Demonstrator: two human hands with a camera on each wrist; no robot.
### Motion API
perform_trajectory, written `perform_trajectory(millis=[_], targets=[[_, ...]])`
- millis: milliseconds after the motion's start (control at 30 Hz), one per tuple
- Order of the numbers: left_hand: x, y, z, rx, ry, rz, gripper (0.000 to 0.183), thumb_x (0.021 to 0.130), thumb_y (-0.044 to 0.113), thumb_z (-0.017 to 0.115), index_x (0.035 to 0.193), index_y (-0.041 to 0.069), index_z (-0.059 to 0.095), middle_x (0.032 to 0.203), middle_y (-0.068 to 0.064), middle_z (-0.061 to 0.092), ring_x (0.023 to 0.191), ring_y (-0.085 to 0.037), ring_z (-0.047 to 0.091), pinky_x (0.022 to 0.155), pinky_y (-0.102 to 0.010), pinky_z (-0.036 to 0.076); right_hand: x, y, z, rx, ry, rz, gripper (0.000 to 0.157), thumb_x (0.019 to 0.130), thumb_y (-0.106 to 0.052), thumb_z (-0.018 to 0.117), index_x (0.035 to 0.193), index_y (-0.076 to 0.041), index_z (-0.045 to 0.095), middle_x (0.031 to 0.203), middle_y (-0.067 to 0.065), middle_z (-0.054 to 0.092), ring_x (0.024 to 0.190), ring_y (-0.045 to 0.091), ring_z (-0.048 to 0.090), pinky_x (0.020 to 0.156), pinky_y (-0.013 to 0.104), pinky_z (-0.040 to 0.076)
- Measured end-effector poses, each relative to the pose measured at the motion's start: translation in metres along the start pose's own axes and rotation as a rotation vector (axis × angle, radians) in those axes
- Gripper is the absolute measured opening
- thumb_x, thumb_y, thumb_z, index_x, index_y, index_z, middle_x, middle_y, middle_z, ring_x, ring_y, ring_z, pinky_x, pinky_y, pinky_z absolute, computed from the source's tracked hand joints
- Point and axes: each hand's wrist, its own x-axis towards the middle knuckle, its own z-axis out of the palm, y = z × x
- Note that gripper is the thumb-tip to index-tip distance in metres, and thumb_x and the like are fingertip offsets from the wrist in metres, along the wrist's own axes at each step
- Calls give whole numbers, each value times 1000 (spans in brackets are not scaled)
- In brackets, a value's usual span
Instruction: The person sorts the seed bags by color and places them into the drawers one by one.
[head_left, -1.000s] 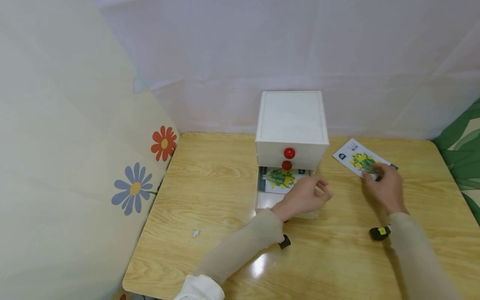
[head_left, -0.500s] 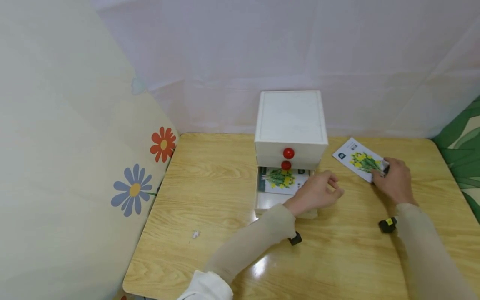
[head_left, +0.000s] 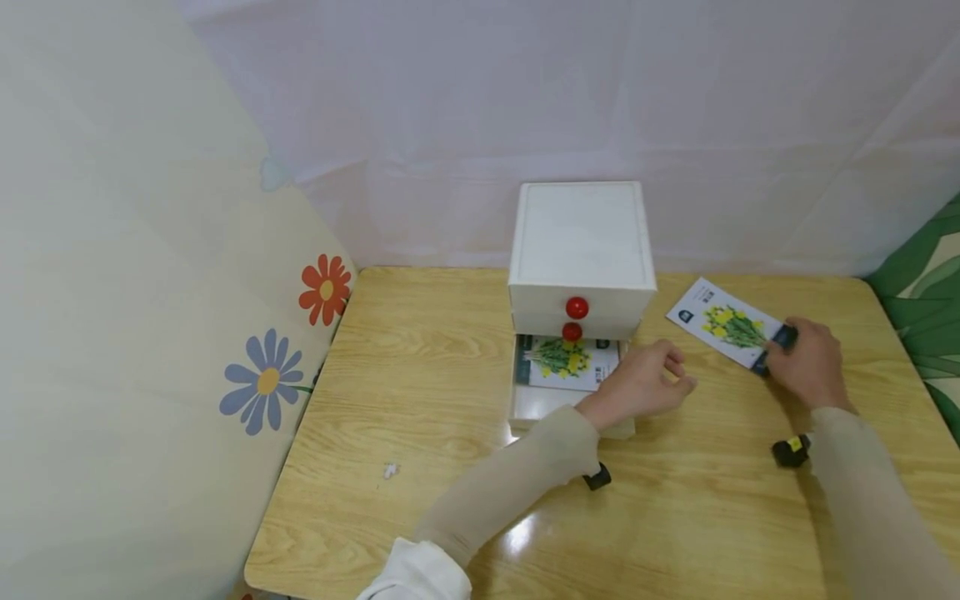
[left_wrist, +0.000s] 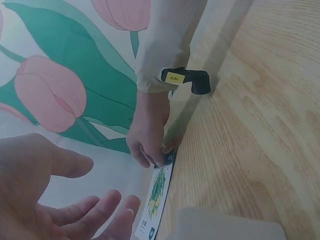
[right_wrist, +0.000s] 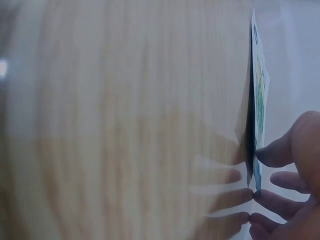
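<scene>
My right hand [head_left: 812,367] is at the dark near end of a white seed packet [head_left: 726,323] printed with yellow-flowered green stems. The right wrist view has the thumb [right_wrist: 275,151] on the packet's face and the fingertips at its end edge, pinching it close to the tabletop. Loosely bent and holding nothing, my left hand [head_left: 643,382] hovers over the right side of a pulled-out drawer [head_left: 547,406]. Inside that drawer lies a similar seed packet [head_left: 555,360], its right part partly hidden by the left hand. The drawer belongs to a small white cabinet [head_left: 583,237].
Two red knobs, such as the upper knob [head_left: 577,307], stick out of the cabinet front. A small white scrap [head_left: 391,471] lies on the wooden table [head_left: 420,358] at left. Pale cloth [head_left: 435,125] hangs behind, and flower-printed cloth [head_left: 150,208] hangs at left.
My right hand has slid right and toward me along the packet to its dark end; the packet stays almost in place. My left hand has drifted a little to the right.
</scene>
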Motion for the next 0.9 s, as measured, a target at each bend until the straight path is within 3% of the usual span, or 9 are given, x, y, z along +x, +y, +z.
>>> perform_trajectory(millis=[267, 400, 467, 533, 600, 667, 767, 833, 900], targets=[[5, 1, 6, 2, 1, -37, 34, 93, 41, 68, 123, 29, 58, 103, 21, 63, 89, 5, 58, 76, -13, 47, 3, 4, -3, 22, -19, 53, 59, 96, -16, 53, 142, 17, 36, 134, 47, 36, 123, 60, 34, 100, 73, 31], [9, 2, 9, 4, -10, -24, 36, 93, 41, 68, 125, 28, 58, 104, 20, 64, 89, 5, 58, 75, -12, 47, 4, 5, -5, 57, -4, 80, 59, 96, -18, 55, 143, 15, 37, 133, 43, 40, 121, 56, 38, 97, 69, 35], [10, 3, 11, -6, -16, -17, 37, 93, 41, 68, 126, 27, 57, 104, 19, 64, 89, 4, 58, 74, -12, 47, 5, 5, -6, 73, 9, 97, 59, 97, -18, 55, 144, 13, 38, 133, 41, 43, 117, 52, 42, 89, 59, 42], [12, 3, 12, -14, -25, -17, 38, 93, 41, 68, 127, 27, 57, 105, 19, 63, 89, 4, 58, 73, -13, 47, 5, 6, -8, 102, 18, 116, 57, 97, -18, 55, 144, 11, 40, 133, 39, 45, 111, 46, 47, 79, 42, 48], [14, 3, 13, -21, -35, -22, 37, 93, 41, 68, 126, 27, 57, 104, 19, 63, 88, 4, 58, 73, -13, 47, 4, 9, -10, 138, 27, 153, 55, 97, -20, 56, 143, 8, 44, 133, 34, 48, 100, 30, 55, 66, 24, 47], [16, 3, 13, -26, -46, -34, 37, 93, 41, 68, 126, 28, 57, 104, 19, 62, 88, 4, 57, 72, -14, 47, 4, 12, -12, 190, 35, 204, 52, 97, -23, 57, 141, 4, 49, 126, 21, 56, 87, 9, 58, 57, 13, 44], [20, 4, 13, -9, -41, -45, 37, 93, 42, 68, 125, 28, 57, 104, 19, 62, 88, 3, 57, 73, -14, 47, 3, 18, -16, 298, 35, 269, 45, 97, -26, 58, 135, -2, 55, 106, -8, 59, 71, -14, 51, 56, 10, 50], [24, 4, 13, 9, -31, -46, 37, 93, 42, 68, 124, 27, 57, 104, 19, 63, 89, 3, 58, 74, -13, 47, 1, 22, -18, 389, 29, 297, 35, 98, -24, 58, 129, -8, 60, 93, -22, 53, 68, -17, 54, 58, 12, 53], [28, 5, 14, 20, -27, -48, 36, 93, 43, 68, 124, 27, 58, 106, 18, 64, 90, 3, 59, 75, -13, 47, -2, 26, -19, 488, 23, 312, 25, 98, -18, 58, 122, -14, 63, 87, -28, 53, 67, -14, 58, 58, 14, 56]])
